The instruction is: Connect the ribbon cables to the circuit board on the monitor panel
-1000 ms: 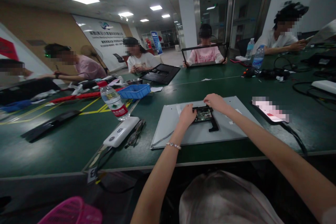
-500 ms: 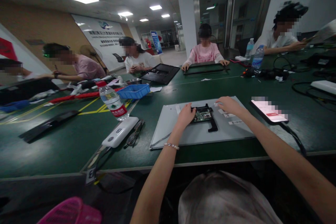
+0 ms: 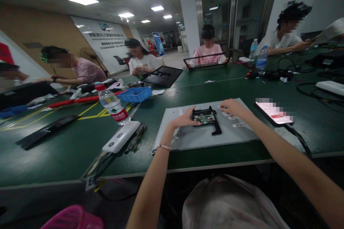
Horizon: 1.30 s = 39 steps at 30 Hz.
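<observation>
A flat grey display panel lies on the table in front of me. On it rests a green circuit board in a black plastic bracket, whose arm points toward me. My left hand grips the left side of the board, thumb at the near edge and fingers at the far side. To the right of the bracket and apart from it, my right hand hovers low over the panel with fingers pinched together. Whatever lies between those fingertips is too small to make out. White labels show below that hand.
Left of the panel are a white power bank, glasses, a water bottle and a blue tray. A cabled phone lies right. Across the table a person holds a black frame; other people sit around.
My right hand has left the bracket's top edge and moved right. My left hand has spread its thumb down along the board's near side. The person opposite lowered the black frame, then tilted it up again.
</observation>
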Each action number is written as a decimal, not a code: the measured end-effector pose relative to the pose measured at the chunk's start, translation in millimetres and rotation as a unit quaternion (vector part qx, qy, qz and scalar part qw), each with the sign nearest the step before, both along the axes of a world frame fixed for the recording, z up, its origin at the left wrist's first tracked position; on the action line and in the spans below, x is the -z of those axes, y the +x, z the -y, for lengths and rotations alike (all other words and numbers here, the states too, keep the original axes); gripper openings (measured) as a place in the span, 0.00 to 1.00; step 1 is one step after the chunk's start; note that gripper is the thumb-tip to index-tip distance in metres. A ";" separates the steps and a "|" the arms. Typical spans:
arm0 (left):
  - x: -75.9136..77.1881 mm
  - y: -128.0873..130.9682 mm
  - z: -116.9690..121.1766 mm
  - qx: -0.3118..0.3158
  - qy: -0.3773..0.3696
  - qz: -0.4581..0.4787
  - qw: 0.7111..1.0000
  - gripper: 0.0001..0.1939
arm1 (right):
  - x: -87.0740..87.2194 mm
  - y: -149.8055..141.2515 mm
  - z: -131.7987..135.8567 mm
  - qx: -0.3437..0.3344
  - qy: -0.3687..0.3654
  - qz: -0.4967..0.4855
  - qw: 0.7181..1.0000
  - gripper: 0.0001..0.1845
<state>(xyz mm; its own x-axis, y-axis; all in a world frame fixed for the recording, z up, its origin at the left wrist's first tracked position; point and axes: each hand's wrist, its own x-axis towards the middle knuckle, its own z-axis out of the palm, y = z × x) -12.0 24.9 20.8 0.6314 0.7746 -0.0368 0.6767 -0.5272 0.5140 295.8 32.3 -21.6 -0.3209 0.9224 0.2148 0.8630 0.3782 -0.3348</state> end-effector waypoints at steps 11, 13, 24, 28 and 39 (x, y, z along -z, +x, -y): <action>15.0 -5.3 -3.6 0.017 -0.019 0.058 0.998 0.54 | -0.6 -3.7 0.8 0.009 0.047 0.036 0.998 0.12; 15.2 -4.7 -3.5 0.015 -0.029 0.059 0.998 0.55 | -2.8 -8.0 1.3 0.017 0.070 0.028 0.997 0.12; 13.6 -1.9 1.9 0.013 -0.055 0.075 0.996 0.57 | -16.0 -59.5 2.4 -0.041 0.130 0.057 0.989 0.13; 14.7 -1.4 1.8 0.014 -0.054 0.073 0.996 0.57 | -13.1 -64.9 0.4 -0.035 0.078 0.072 0.994 0.12; 14.0 -1.4 0.5 0.019 -0.048 0.058 0.997 0.56 | -4.9 -66.7 -6.7 -0.022 0.049 0.021 0.998 0.14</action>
